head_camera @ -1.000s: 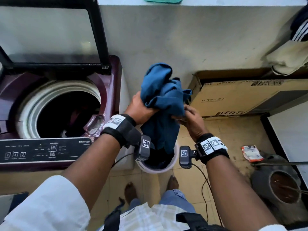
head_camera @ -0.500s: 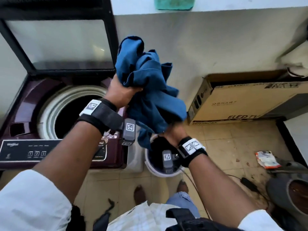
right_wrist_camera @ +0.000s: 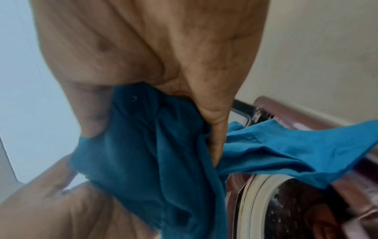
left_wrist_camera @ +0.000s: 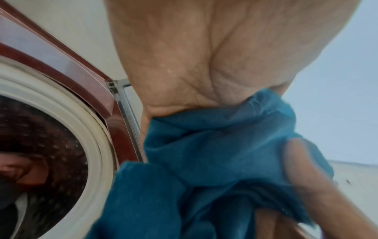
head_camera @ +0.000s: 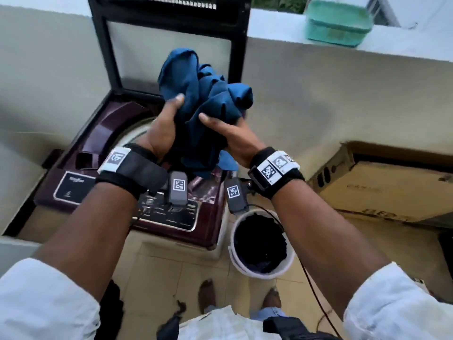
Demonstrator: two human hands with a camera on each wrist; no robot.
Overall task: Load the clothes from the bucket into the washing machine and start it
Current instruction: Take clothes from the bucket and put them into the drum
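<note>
A bunched blue garment (head_camera: 208, 104) (left_wrist_camera: 214, 161) (right_wrist_camera: 147, 145) hangs above the maroon top-load washing machine (head_camera: 103, 133), whose lid (head_camera: 169, 42) stands up. My left hand (head_camera: 166, 123) grips the garment's left side and my right hand (head_camera: 225, 133) grips its right side. The drum opening (left_wrist_camera: 36, 145) (right_wrist_camera: 302, 202) lies just under the cloth and holds other clothes. A white bucket (head_camera: 235, 256) with dark clothes inside stands on the floor to the right of the machine, below my right wrist.
The machine's control panel (head_camera: 169, 212) faces me under my left wrist. A cardboard box (head_camera: 382, 190) leans by the wall at right. A green tub (head_camera: 338, 23) sits on the ledge above. My feet (head_camera: 208, 295) stand on the tiled floor.
Both hands carried the blue garment up from the bucket and leftward until it hangs over the washing machine. The right hand came up out of the bucket to join the left.
</note>
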